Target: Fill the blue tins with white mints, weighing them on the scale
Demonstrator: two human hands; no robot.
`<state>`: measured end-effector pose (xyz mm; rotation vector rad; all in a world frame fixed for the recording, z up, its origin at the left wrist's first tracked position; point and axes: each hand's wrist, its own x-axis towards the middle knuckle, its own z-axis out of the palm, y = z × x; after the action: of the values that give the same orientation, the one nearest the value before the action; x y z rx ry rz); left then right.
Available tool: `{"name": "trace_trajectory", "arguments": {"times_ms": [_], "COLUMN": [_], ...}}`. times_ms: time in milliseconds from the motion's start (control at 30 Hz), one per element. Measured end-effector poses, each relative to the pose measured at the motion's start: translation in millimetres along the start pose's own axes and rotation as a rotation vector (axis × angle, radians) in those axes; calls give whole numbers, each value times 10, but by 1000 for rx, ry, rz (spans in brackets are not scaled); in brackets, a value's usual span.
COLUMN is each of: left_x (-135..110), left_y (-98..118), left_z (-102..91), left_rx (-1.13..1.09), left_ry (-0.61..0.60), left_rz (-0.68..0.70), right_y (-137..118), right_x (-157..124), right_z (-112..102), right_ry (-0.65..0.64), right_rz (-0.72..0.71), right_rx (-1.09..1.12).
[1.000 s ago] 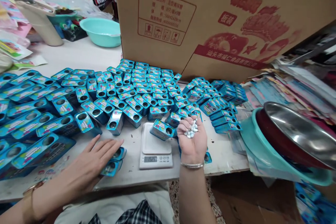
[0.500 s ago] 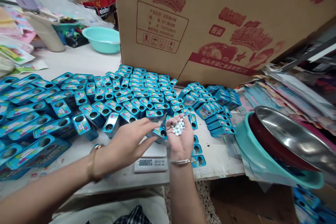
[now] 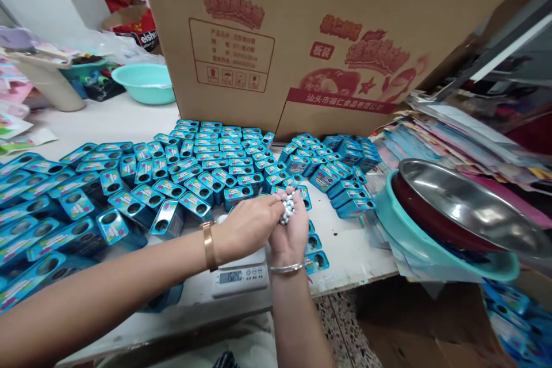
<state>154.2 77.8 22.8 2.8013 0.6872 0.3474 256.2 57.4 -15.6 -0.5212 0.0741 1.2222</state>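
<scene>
Small white and pale blue candies [image 3: 287,208] lie heaped in the upturned, cupped palm of my right hand [image 3: 290,238]. My left hand [image 3: 248,225] reaches across from the left, its fingers drawn together on the near side of the heap; its fingertips are partly hidden among the candies. Beneath the two hands sits a white digital scale [image 3: 240,279], its display reading about 152.4 and its plate mostly covered by my left hand. Blue candy tins [image 3: 194,204] with round holes in their tops stand around, and one tin [image 3: 317,262] is right beside my right wrist.
A large printed carton [image 3: 276,40] stands behind the tins. At the right, a steel bowl [image 3: 452,201] rests in a red one over a turquoise basin [image 3: 386,201], near stacked printed sheets [image 3: 414,144]. Another turquoise basin [image 3: 144,83] and a beige cup [image 3: 56,86] stand back left.
My left hand has moved right, from apart with spread fingers to the candies in my right palm, and its fingers have closed together. The view has shifted slightly.
</scene>
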Motion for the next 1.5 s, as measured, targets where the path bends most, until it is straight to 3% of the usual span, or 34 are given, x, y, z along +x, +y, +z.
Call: {"name": "trace_trajectory", "arguments": {"times_ms": [267,433,567,800,900,1067,1133,1333,1500], "left_x": [59,13,-100,-231,-205,-281,-368,-580,-571], "left_y": [1,-42,-149,-331,-355,-384,-394,-390,-340], "left_z": [20,25,-52,31,-135,-659,-730,-554,-424], "left_rx": [126,54,-122,-29,-61,-269,-304,-269,-208], "left_ry": [-81,66,157,-60,1,355,366,246,167], "left_rz": [80,87,-5,-117,-133,-247,-271,-284,-212], "right_y": [0,-23,-106,-301,-343,-382,-375,-259,-146], "right_x": [-11,12,13,-35,-32,-53,-70,-137,-214], "right_z": [10,-3,-38,-64,-77,-103,-98,-31,49], "right_ry": [36,33,1,22,26,21,18,17,14], "right_rz": [25,104,170,95,107,92,86,116,125], "right_rx": [87,123,182,278,309,297,285,216,129]}}
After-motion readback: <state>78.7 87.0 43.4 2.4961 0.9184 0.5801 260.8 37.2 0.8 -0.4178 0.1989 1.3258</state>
